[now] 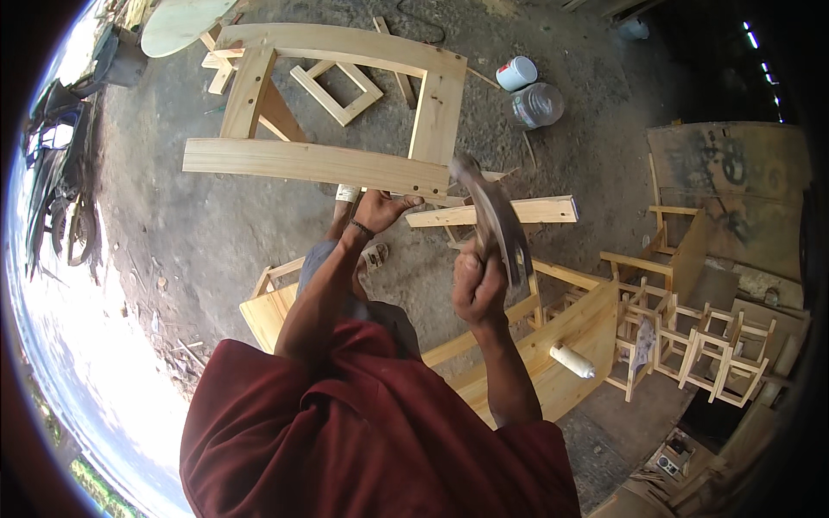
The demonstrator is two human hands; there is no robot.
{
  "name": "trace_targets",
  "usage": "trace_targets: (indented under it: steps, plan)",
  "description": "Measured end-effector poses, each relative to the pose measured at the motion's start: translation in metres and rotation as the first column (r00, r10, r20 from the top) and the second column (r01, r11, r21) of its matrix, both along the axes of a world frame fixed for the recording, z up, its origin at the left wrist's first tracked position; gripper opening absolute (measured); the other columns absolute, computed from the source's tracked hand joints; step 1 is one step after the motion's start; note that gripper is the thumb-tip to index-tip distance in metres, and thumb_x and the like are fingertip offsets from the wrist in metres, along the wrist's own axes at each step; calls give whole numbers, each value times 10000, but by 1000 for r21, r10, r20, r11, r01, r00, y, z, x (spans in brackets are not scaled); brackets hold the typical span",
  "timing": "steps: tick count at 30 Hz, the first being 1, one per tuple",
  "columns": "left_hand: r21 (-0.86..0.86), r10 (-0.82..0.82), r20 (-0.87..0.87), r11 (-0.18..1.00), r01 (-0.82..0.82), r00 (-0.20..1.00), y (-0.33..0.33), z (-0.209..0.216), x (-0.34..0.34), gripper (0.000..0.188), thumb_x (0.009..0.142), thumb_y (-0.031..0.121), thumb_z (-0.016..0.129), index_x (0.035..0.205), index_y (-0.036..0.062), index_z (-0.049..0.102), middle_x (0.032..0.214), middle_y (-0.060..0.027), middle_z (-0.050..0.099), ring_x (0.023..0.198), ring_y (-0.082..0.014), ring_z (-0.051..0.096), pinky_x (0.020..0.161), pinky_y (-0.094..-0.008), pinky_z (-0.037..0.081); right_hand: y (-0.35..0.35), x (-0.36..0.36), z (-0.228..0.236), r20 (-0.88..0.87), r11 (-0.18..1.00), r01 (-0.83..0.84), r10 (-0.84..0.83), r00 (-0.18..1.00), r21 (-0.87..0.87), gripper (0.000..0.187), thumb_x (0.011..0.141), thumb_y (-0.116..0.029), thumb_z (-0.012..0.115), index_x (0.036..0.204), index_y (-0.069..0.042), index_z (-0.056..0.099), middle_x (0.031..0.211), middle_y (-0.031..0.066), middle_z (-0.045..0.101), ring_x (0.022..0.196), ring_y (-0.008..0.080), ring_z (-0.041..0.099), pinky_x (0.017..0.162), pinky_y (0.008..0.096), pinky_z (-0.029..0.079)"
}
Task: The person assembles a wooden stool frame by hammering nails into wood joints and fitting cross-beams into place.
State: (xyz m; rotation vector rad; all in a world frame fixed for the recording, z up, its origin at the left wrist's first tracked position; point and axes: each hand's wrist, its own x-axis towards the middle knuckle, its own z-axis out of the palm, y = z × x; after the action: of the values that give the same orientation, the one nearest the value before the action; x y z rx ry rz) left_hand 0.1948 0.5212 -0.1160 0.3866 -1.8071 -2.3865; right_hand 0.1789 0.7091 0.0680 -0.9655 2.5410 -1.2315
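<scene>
A pale wooden frame [302, 158] of joined rails and crosspieces, with dark dots at its corners, is in front of me. My left hand [380, 213] is at the underside of its near rail, thumb stretched along the edge, the other fingers partly hidden there. In my closed right hand [480, 281] is a claw hammer [495, 216], raised beside the frame's right near corner. Its dark metal head is smeared by motion, and the fist hides most of the handle. Below that corner a loose-looking wooden bar [535, 210] reaches out to the right.
A small wooden frame [358, 86] lies on the floor beyond. Near it stand a white bucket [516, 74] and a clear plastic container [537, 105]. A white bottle [572, 359] rests on a wooden panel at right; several stool frames [717, 345] stand farther right. A motorcycle [65, 173] is at left.
</scene>
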Motion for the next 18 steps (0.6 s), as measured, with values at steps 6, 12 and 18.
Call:
trace_targets:
  steps: [6,12,18]
  plan:
    - [-36,15,-6,999,-16,1000,-1,0,2,477,813,195,820,1205,8,622,1129,-68,700,1071,-172,631,939,-341,496,-4,-6,-9,181,977,33,-73,981,211,215,1006,-189,498,973,20,542,655,224,599,619,424,636,513,468,468]
    - [-347,-13,91,937,44,996,-7,-2,8,531,791,279,836,1210,25,631,1131,-108,699,1076,-228,635,924,-363,492,13,7,-57,182,960,32,-85,980,276,256,997,-209,529,923,36,537,639,210,567,593,346,634,536,416,474]
    - [-528,99,36,847,-65,994,-7,18,16,459,846,274,754,1199,7,631,1160,-155,673,1101,-308,621,954,-388,477,-2,-19,-60,168,963,255,-266,949,83,342,923,-272,685,854,25,531,682,104,562,624,166,518,584,352,453]
